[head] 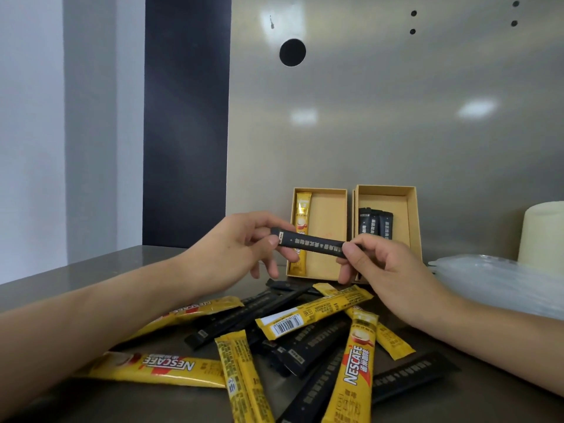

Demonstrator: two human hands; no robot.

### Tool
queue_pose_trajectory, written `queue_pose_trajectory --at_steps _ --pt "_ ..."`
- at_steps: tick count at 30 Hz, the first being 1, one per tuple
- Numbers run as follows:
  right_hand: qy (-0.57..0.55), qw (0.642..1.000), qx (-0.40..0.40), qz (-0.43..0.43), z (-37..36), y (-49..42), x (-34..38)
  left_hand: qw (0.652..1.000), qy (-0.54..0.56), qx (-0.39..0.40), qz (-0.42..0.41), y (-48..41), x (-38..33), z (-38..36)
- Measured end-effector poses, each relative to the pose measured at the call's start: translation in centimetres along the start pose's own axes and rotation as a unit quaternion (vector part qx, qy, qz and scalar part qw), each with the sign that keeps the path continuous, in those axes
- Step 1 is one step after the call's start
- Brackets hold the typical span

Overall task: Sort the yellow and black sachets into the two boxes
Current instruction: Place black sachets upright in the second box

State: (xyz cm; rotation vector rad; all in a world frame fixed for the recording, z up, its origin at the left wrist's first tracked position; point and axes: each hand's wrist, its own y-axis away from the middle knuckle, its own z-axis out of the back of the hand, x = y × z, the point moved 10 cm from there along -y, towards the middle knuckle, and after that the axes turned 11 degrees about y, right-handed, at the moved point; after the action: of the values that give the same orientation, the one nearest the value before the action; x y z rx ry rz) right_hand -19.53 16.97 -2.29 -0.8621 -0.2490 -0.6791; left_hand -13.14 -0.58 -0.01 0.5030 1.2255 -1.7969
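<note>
A black sachet [314, 243] is held level in the air by both hands, just in front of the boxes. My left hand [238, 245] pinches its left end and my right hand [378, 267] pinches its right end. Behind it stand two open tan boxes side by side. The left box [329, 227] holds one yellow sachet [301, 221] along its left wall. The right box [409, 215] holds a few black sachets [376, 224]. A loose pile of yellow sachets [357, 370] and black sachets [244, 312] lies on the table below my hands.
The grey table [91, 270] ends at a metal back wall [381, 117] right behind the boxes. A clear plastic bag [500, 279] and a cream cylinder [543, 233] sit at the right, beside the right box.
</note>
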Motion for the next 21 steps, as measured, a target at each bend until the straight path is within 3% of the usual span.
queue_pose_trajectory --at_steps 14,21 --pt "-0.052 0.998 -0.023 0.031 1.1 0.8 1.5 0.992 -0.129 0.010 0.005 0.1 0.3 -0.7" --pt "-0.020 0.996 -0.066 0.053 2.4 0.6 2.9 0.977 -0.207 -0.040 0.006 0.1 0.6 0.0"
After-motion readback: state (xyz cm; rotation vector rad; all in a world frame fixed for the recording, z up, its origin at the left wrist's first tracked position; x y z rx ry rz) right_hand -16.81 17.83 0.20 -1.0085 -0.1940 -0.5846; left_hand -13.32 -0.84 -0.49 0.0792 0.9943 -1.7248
